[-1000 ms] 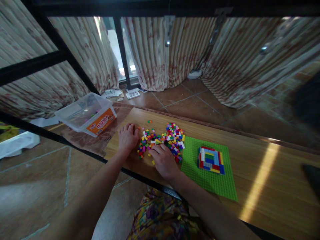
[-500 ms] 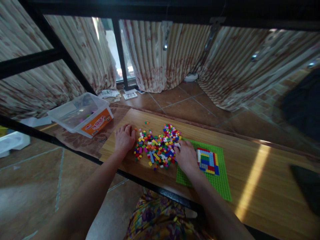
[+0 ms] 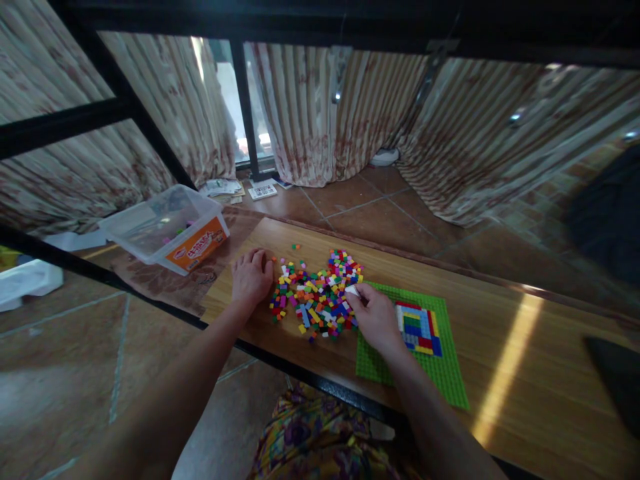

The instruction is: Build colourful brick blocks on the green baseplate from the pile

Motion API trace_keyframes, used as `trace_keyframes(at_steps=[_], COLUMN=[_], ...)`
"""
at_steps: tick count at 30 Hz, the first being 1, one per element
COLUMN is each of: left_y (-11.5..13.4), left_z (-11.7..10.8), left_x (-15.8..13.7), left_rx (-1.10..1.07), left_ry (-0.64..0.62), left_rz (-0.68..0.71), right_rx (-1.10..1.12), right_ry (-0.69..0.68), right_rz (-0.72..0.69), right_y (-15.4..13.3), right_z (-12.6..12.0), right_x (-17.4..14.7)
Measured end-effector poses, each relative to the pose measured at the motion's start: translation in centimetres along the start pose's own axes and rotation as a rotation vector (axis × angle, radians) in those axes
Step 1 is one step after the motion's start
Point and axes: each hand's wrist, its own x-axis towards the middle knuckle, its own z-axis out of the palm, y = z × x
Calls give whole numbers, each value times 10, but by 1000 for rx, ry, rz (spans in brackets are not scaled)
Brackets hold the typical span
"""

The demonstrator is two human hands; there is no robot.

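My left hand (image 3: pixel 251 277) rests on the wooden tabletop at the left edge of a heap of small coloured bricks (image 3: pixel 320 297). Its fingers are loosely bent and hold nothing that I can see. Between the thumb and fingers of my right hand (image 3: pixel 375 317) is a white brick (image 3: pixel 353 291), at the heap's right side. Under that wrist lies a green baseplate (image 3: pixel 453 377). A flat square of red, yellow, blue, white and green bricks (image 3: pixel 420 327) is fixed on it, partly hidden by my right hand.
A clear plastic box (image 3: pixel 150 230) with an orange label stands beyond the table's left end, a few pieces inside. A dark flat object (image 3: pixel 613 373) lies at the far right of the wooden table (image 3: pixel 505 333). Striped curtains (image 3: pixel 300 113) and a black metal frame (image 3: pixel 245 100) stand behind.
My right hand has pulled back slightly from the heap, and the white brick now shows clearly in its fingertips. My left hand stays in place. The view has shifted a little.
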Motion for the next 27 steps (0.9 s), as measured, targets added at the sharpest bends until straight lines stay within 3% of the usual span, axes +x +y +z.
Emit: trace_keyframes(at_steps=[5, 8, 13, 20, 27], left_y=[1, 1, 0, 0, 0], left_z=[-1, -1, -1, 0, 1], left_x=[0, 0, 0, 0, 0], left_rx=[8, 7, 6, 6, 0], left_ry=[-8, -9, -4, -6, -3], left_rz=[-6, -9, -3, -2, 9], right_rx=[487, 619, 620, 423, 548], right_ry=[-98, -108, -101, 26, -13], right_rz=[87, 145, 135, -69, 6], right_y=[3, 1, -6, -10, -14], right_z=[8, 11, 7, -3, -4], right_x=[-3, -5, -8, -9, -8])
